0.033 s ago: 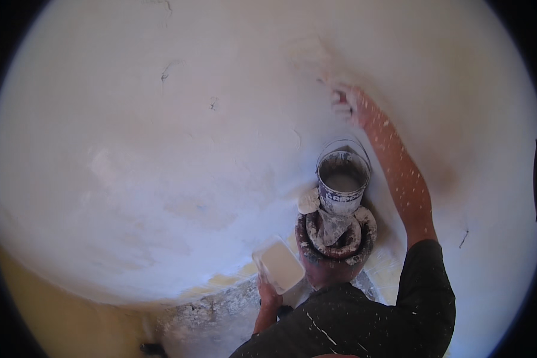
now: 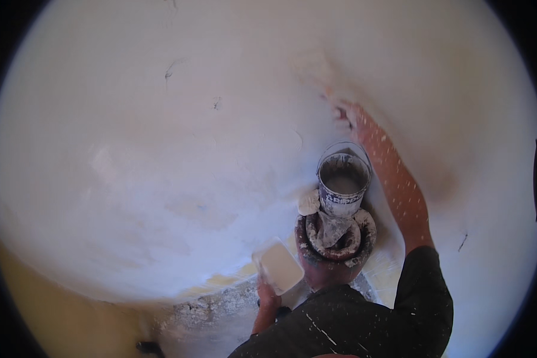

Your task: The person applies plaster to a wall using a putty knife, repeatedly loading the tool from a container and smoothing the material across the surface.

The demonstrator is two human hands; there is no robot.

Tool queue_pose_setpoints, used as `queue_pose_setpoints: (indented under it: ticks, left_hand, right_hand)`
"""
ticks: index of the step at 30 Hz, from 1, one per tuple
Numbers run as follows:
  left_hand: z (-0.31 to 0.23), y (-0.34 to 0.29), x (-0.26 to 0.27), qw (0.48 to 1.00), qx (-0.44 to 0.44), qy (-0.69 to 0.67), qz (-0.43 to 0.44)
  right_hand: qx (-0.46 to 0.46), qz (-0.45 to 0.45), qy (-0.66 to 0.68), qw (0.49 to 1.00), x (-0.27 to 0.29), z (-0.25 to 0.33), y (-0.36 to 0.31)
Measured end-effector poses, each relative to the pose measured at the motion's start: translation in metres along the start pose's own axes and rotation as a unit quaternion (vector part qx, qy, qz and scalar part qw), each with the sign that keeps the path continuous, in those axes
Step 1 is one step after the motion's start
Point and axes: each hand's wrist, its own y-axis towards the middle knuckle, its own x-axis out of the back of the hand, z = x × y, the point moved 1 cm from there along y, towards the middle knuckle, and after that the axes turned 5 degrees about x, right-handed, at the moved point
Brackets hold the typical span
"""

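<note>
My left hand (image 2: 267, 293) grips a squarish, see-through plastic tub (image 2: 278, 267) from its near left side. Off-white, paint-like material fills much of the tub. Far up to the right, my right hand (image 2: 349, 119) is closed around the handle of a wide tool (image 2: 317, 70) against the pale wall (image 2: 232, 155). Motion smears the tool's pale head, so I cannot tell a brush from a scraper. White specks dot my right forearm.
Below my right forearm, a splattered metal bucket (image 2: 343, 200) with a raised wire handle holds greyish liquid. It stands above a dark red, paint-caked round container (image 2: 328, 268) with a crumpled plastic bag (image 2: 333, 228). A whitish lump (image 2: 308, 203) lies beside the bucket. The stained floor (image 2: 203, 316) shows below.
My right hand has moved slightly down along the wall with the tool. My left hand and the tub stay almost where they were.
</note>
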Motion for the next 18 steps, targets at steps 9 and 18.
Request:
queue_pose_setpoints:
  ticks: [9, 18]
  left_hand:
    - [0.015, 0.010, 0.004, 0.999, 0.016, 0.000, -0.042]
    - [0.007, 0.000, -0.017, 0.999, 0.032, 0.034, -0.005]
  right_hand:
    - [-0.228, 0.058, 0.247, 0.940, 0.027, -0.122, -0.085]
    - [-0.131, 0.254, 0.328, 0.900, -0.027, 0.048, 0.003]
